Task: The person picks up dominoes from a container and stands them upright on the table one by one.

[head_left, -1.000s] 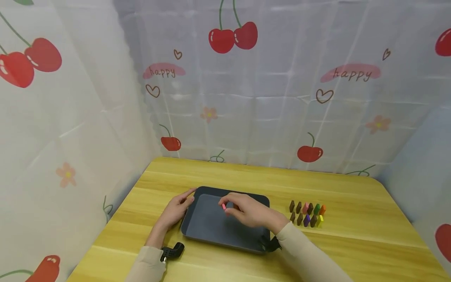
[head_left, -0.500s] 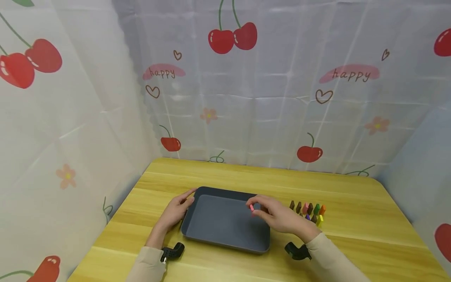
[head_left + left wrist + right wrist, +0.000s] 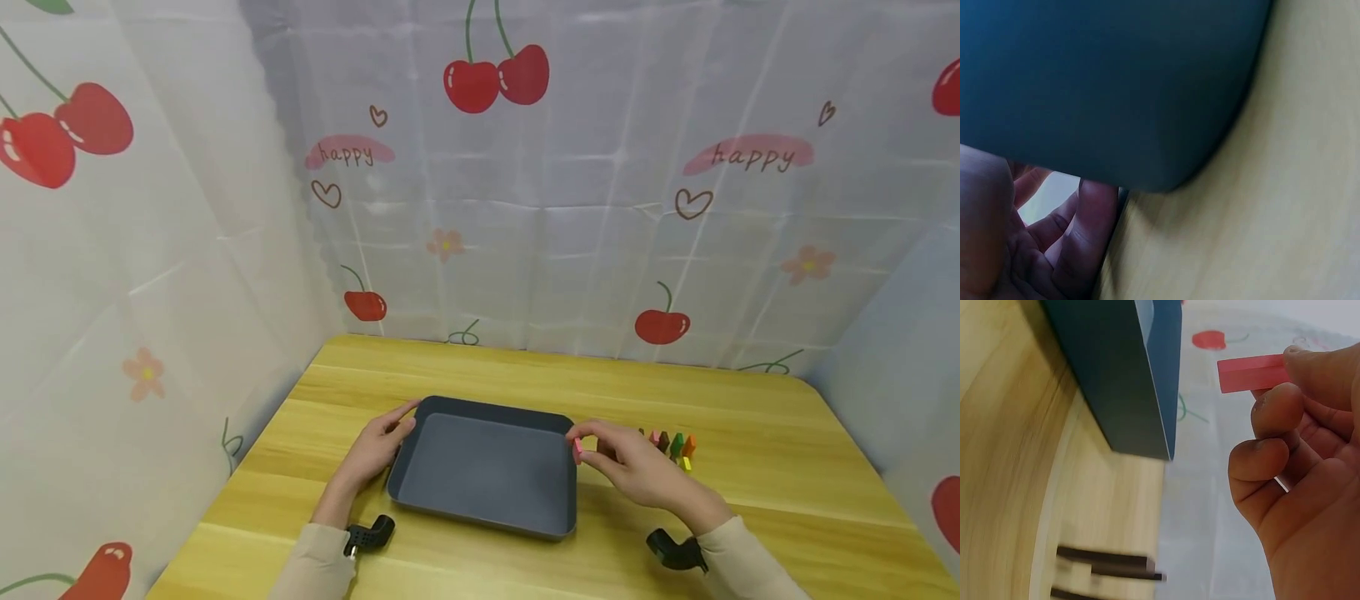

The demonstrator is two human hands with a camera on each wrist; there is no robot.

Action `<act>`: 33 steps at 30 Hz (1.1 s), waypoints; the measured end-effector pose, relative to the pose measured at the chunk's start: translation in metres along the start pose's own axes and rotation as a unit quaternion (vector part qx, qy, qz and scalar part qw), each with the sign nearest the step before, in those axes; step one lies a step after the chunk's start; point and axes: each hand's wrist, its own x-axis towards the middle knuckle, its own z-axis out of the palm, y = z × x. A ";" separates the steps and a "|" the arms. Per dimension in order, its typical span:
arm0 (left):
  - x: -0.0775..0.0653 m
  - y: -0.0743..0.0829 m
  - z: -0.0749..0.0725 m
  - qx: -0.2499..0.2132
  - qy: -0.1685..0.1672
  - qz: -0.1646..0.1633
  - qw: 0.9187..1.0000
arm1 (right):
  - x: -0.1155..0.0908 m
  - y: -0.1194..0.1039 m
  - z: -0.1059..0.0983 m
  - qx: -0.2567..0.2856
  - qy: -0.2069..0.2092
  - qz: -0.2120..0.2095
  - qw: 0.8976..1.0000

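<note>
A dark grey baking tray (image 3: 480, 467) lies on the wooden table. My left hand (image 3: 375, 446) holds its left edge, with the thumb at the rim; the left wrist view shows curled fingers (image 3: 1094, 219) against the tray wall (image 3: 1147, 125). Just beyond the tray's right rim, my right hand (image 3: 637, 462) pinches a small pink domino (image 3: 577, 451) between thumb and fingertips. The right wrist view shows this pink domino (image 3: 1250, 373) held up, with the other fingers curled beneath.
Several small dominoes stand upright right of the tray: green (image 3: 677, 444), orange (image 3: 691, 447), yellow (image 3: 686, 464) and brown (image 3: 663, 442), partly hidden by my right hand. A cherry-patterned curtain (image 3: 585, 208) surrounds the table (image 3: 420, 362) at the back and sides.
My right hand has moved right with the pink domino, from over the tray to its right rim, and now covers part of the standing dominoes. The left hand has stayed put.
</note>
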 end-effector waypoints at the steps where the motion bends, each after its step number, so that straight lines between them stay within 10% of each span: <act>1: 0.000 0.001 0.000 -0.001 0.000 0.000 1.000 | -0.002 0.001 -0.002 -0.001 0.005 0.000 1.000; 33: 0.000 0.001 0.001 0.002 -0.001 0.003 1.000 | -0.061 0.033 -0.054 -0.001 0.098 0.093 0.991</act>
